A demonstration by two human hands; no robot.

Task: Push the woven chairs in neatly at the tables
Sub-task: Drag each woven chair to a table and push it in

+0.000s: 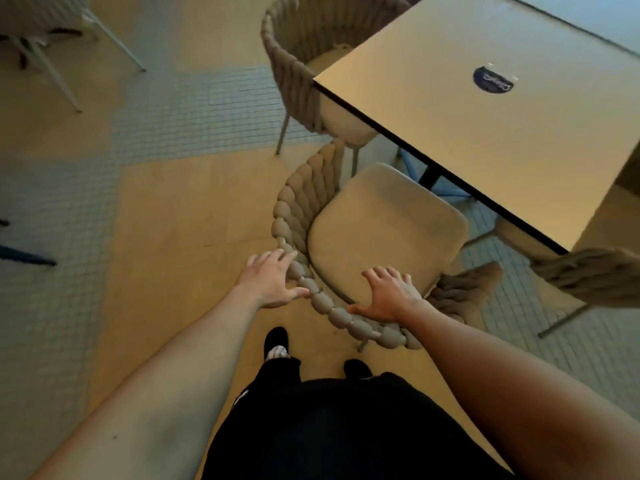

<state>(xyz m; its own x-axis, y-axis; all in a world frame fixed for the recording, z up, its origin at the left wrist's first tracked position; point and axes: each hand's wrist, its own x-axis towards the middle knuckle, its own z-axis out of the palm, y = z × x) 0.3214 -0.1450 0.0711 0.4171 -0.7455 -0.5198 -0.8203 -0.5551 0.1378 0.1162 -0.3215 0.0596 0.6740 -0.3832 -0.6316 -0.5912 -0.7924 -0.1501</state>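
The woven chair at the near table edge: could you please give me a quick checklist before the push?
1. Left hand touches the woven chair back rim: ok.
2. Right hand on the rim, fingers spread: ok.
3. Firm grip: not ok, both hands lie open.
4. Seat under the table: not ok, mostly outside.
5. Chair square to the table edge: not ok, angled.
6. Legs clear of the table post: cannot tell.
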